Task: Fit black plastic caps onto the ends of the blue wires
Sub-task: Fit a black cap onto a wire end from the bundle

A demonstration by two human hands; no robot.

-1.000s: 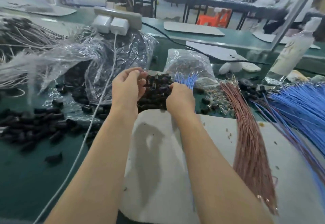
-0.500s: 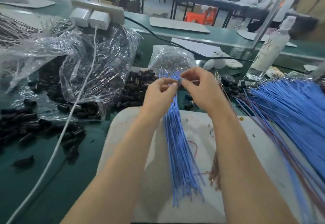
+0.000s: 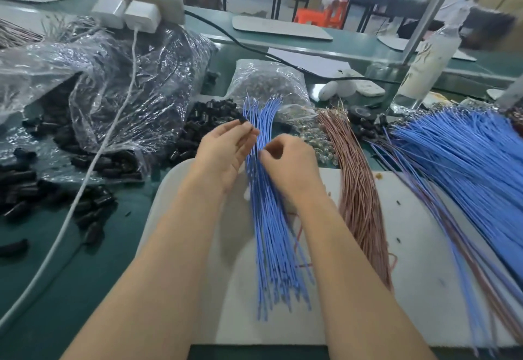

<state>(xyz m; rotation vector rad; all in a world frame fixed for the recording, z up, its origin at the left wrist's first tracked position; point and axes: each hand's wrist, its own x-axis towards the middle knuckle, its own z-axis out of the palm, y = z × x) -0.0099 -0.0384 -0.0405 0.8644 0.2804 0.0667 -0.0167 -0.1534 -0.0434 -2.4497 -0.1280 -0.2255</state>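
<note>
Blue wires (image 3: 268,232) lie fanned on the white mat (image 3: 424,246), their far ends between my hands. My left hand (image 3: 223,156) pinches one black cap (image 3: 242,121) between thumb and forefinger; my right hand (image 3: 288,164) curls onto wires of the bundle. No capped end shows, so I judge the work barely begun, with the blue heap (image 3: 467,167) at right waiting. Pink wires (image 3: 359,190) crowd the right, loose caps (image 3: 203,133) the far left; bare mat lies near.
</note>
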